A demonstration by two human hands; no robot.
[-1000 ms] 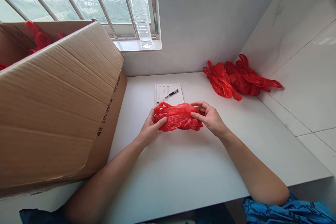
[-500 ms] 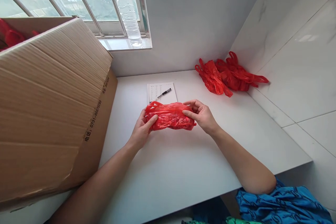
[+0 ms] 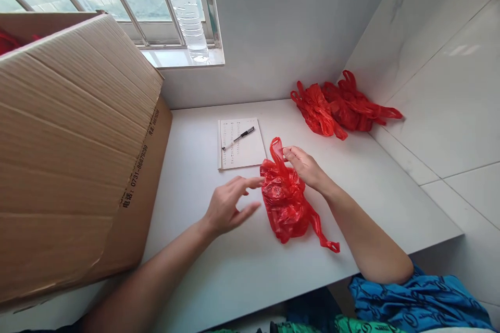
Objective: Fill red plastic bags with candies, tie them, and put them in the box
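A crinkled red plastic bag (image 3: 284, 203) lies on the white table, one handle loop pointing up and the other trailing toward the lower right. My right hand (image 3: 304, 165) pinches the upper handle between thumb and fingers. Just left of the bag is my left hand (image 3: 230, 203), thumb and fingers apart with nothing held; its fingertips reach the bag's left edge, and whether they touch it I cannot tell. What the bag contains, if anything, is hidden.
A large cardboard box (image 3: 78, 140) with red items inside stands at left. Behind my hands lies a notebook (image 3: 250, 155) with a pen (image 3: 244, 135) on it. More red bags (image 3: 344, 106) are heaped in the back right corner. A clear bottle (image 3: 191, 26) stands on the windowsill.
The bag, earlier a compact bundle between both hands, now lies spread out farther right with its handles loose. My left hand has let go of it. The view has shifted slightly.
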